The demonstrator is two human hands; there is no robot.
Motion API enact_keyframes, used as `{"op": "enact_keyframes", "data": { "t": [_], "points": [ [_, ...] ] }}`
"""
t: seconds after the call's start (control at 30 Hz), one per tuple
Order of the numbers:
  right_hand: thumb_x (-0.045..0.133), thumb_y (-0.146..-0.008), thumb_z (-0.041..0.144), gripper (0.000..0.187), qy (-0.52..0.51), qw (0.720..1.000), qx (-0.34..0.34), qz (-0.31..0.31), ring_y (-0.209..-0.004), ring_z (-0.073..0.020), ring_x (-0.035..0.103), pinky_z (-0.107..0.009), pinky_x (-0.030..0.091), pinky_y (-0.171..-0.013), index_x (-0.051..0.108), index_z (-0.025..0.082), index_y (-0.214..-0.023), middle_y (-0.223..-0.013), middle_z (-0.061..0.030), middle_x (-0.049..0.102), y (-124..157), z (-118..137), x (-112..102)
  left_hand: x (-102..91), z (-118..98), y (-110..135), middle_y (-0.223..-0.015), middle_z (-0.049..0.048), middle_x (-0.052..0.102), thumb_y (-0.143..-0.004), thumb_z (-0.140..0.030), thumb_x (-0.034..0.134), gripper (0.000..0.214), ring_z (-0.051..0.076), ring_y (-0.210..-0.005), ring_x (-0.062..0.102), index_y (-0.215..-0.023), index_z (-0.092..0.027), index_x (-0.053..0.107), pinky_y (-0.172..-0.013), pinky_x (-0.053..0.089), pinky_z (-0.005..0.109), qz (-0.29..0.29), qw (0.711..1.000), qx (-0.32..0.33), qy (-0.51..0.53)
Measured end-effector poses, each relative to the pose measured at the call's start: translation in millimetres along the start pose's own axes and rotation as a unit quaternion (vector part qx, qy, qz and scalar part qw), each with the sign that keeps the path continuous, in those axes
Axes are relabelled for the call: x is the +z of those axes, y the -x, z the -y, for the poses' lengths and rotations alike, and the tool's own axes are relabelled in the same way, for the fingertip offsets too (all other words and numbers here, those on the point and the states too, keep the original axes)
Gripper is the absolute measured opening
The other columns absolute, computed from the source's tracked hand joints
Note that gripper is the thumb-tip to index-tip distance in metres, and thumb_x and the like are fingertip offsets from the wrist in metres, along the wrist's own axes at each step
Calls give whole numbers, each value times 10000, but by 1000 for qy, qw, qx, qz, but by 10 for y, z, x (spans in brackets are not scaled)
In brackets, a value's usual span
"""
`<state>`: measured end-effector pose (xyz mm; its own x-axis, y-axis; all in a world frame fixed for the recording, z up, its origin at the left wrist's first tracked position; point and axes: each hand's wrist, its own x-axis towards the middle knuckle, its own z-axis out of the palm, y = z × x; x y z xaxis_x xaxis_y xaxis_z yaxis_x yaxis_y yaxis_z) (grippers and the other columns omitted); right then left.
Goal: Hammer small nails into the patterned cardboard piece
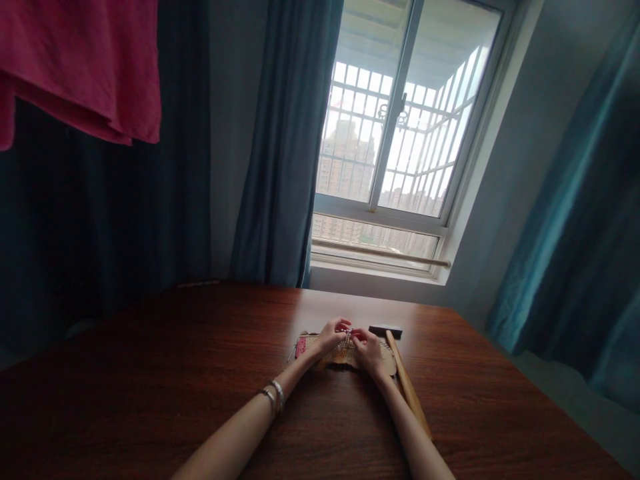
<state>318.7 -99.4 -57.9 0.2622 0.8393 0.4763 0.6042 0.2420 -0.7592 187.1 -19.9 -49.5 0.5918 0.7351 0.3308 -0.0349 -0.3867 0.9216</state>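
A tan, patterned piece (387,360) with a wavy near edge lies on the table under both hands; its exact kind is unclear. Pinkish-red patterning (301,346) marks its left end. My left hand (331,335) is over its middle, fingers bent and closed. My right hand (369,348) faces it, thumb and fingers pinched together. Between the fingertips is a small light-and-dark thing (348,335), too small to name. Just right of my right hand lies a hammer (407,387) with a black head and a long wooden handle.
The brown wooden table (150,373) reaches to the wall below a barred window (380,167). Blue curtains (280,147) hang on both sides. A pink cloth (85,67) hangs at the upper left. Two bracelets (273,396) circle my left wrist.
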Motion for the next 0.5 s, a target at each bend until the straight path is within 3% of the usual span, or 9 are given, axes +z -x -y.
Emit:
{"op": "enact_keyframes", "data": {
  "t": [0.5],
  "points": [
    [511, -741, 256, 210, 7, 1000, -11, -7, -713, -168, 638, -239, 466, -659, 698, 235, -832, -798, -18, 714, 23, 1, -5, -6, -118, 45, -865, 53, 648, -660, -164, 558, 222, 176, -840, 586, -868, -124, 622, -780, 456, 273, 2, 999, 7, -43]
  ]
}}
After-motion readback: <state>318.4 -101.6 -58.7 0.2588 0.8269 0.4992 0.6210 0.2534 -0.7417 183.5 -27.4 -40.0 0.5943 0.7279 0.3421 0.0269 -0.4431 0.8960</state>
